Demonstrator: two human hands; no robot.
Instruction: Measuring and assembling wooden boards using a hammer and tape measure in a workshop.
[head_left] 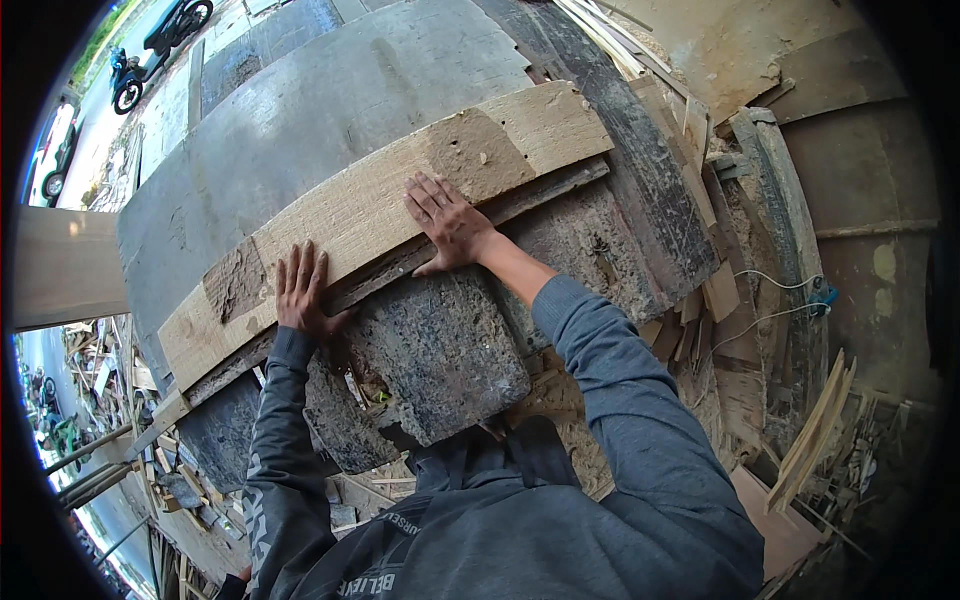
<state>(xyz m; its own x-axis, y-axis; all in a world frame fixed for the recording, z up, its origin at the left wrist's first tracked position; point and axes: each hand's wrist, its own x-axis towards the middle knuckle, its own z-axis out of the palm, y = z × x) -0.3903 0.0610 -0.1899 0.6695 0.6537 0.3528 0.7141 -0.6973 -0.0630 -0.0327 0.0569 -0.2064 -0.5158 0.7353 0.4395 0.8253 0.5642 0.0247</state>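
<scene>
A long pale wooden plank (350,230) with two darker rough patches lies across a worn grey sheet-topped bench (280,120), along a dark strip at its near edge. My left hand (300,292) rests on the near edge of the plank's left part, fingers spread and thumb out to the right. My right hand (443,225) presses flat on the middle of the plank, fingers apart. Below both hands are dark, crusted plates (420,360) coated in dust and debris. Part of the plank under my fingers is hidden.
Wood offcuts (180,470) lie heaped at the lower left and thin slats (820,430) at the right. A beam (770,190) and a thin cable stand beside the bench at right. A pale board (65,268) juts out at left, with a motorbike (140,70) beyond.
</scene>
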